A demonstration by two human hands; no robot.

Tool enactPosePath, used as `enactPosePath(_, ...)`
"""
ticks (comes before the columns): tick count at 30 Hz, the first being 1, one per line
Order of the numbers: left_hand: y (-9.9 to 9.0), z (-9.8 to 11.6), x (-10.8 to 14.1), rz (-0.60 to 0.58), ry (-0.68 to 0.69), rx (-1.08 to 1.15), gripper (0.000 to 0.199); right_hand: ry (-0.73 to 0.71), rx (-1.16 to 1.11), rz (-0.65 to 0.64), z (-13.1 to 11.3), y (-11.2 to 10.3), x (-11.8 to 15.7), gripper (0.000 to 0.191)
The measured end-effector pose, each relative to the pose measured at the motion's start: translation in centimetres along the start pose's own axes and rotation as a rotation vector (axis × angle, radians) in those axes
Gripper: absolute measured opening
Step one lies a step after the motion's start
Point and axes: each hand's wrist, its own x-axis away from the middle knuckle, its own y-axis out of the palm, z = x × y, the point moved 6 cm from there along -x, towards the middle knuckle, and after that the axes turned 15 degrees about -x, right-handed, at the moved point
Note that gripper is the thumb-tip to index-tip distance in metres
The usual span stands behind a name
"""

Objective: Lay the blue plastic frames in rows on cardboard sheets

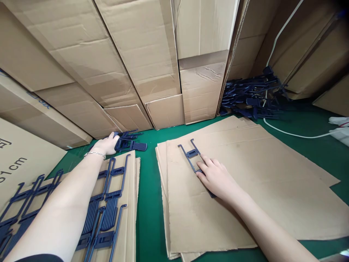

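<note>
My left hand (pixel 105 145) reaches to the far side of the green table, its fingers curled over a small pile of dark blue plastic brackets (pixel 131 142). The fingertips are partly hidden there. On the right cardboard sheet (pixel 245 174), my right hand (pixel 218 178) grips one blue bracket (pixel 193 153) near its middle. This bracket lies flat, its two hooked arms pointing away from me; the palm covers most of its wide end. Under my left forearm, rows of matching brackets (pixel 111 207) lie on another cardboard stack (pixel 131 225).
A wall of cardboard boxes (pixel 141 47) stands along the back. At the back right lies a large heap of blue brackets (pixel 251 96), with a white cable (pixel 297 136) running past it. A printed carton (pixel 24 153) stands at the left. Green table surface (pixel 148 203) shows between the cardboard stacks.
</note>
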Motion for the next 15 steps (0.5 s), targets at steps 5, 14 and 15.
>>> enactPosePath(5, 0.11, 0.29, 0.19, 0.013, 0.024, -0.024, 0.060, -0.007, -0.024, 0.010, -0.09, -0.25, -0.12, 0.036)
enactPosePath(14, 0.15, 0.38, 0.32, 0.123, 0.022, -0.099, 0.059, -0.140, -0.136, 0.007, -0.91, -0.21, -0.25, 0.030)
enactPosePath(15, 0.12, 0.44, 0.42, 0.139, 0.010, -0.102, 0.060, -0.151, -0.151, 0.008, -0.99, -0.15, -0.25, 0.030)
